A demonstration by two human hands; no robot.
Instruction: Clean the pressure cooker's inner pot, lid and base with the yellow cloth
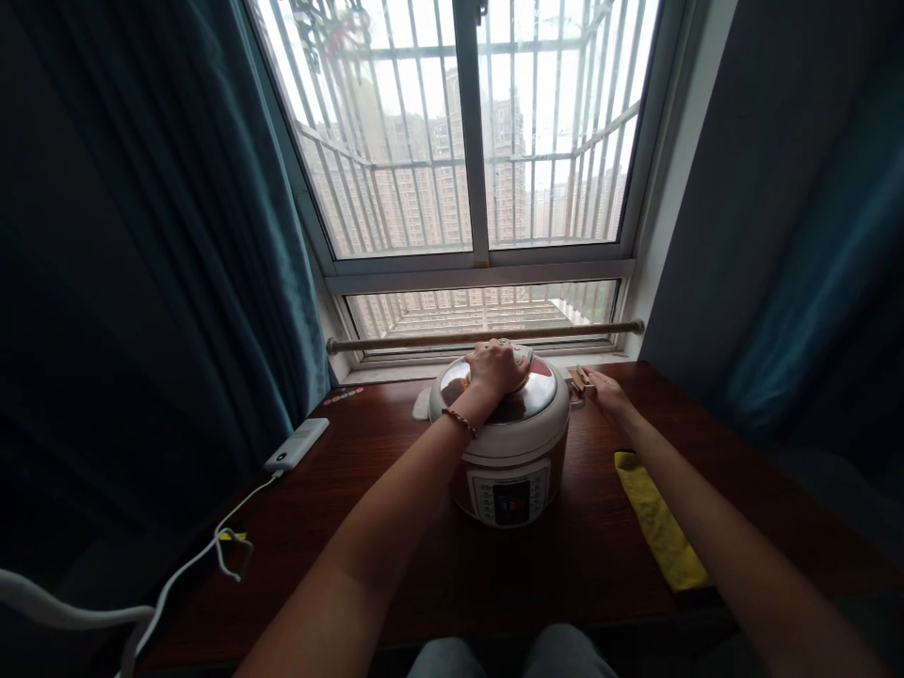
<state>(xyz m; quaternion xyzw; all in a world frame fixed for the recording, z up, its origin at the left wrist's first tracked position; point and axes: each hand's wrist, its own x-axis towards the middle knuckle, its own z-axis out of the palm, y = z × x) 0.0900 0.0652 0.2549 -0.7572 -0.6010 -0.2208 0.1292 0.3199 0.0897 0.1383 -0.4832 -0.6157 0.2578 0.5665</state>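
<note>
A white and gold electric pressure cooker (509, 450) stands on the dark wooden table, its control panel facing me. My left hand (494, 365) lies over the top of its shiny lid (540, 386), fingers wrapped round the knob in the middle, which is mostly hidden. At the cooker's right side, my right hand (608, 391) pinches a small tan, block-like piece (582, 380) against or beside the side handle. I cannot tell whether that piece is loose or part of the cooker. On the left, the other side handle (422, 405) sticks out untouched.
A yellow cloth (660, 523) lies under my right forearm. On the left, a white power bank (298, 444) has a white cable (190, 565) running off the table. Behind the cooker are a horizontal rail (395, 341) and a barred window. Blue curtains (282, 273) hang at both sides.
</note>
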